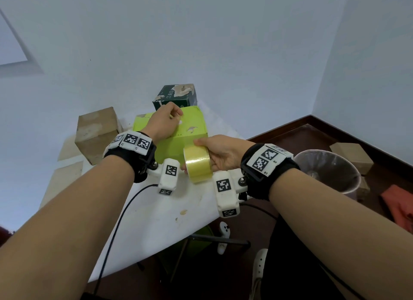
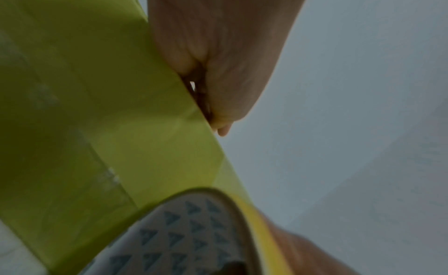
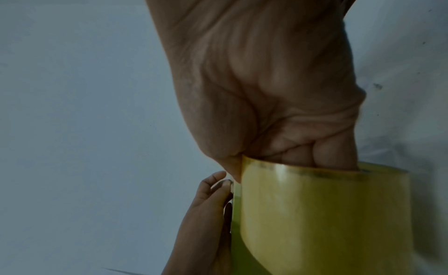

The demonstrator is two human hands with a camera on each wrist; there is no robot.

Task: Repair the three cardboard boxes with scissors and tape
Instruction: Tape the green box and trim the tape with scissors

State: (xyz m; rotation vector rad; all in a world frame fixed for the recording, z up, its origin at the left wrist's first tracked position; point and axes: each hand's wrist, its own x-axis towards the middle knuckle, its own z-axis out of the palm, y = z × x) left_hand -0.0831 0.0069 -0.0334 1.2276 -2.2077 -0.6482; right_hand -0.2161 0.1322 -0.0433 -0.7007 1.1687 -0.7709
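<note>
Three boxes (image 1: 178,130) on the table, one tape roll (image 1: 198,163) held.

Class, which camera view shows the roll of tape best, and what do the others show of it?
The head view: the whole tape roll in the right hand. The right wrist view shows its side close up, cropped; the left wrist view only its patterned core and edge.

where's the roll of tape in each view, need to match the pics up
Head: roll of tape at centre, gripped by the right hand, in front of the green box.
Left wrist: bottom centre, its patterned core and yellow edge.
Right wrist: lower right.
Shared landmark: the pulled strip, its end pinched by the left hand.
</note>
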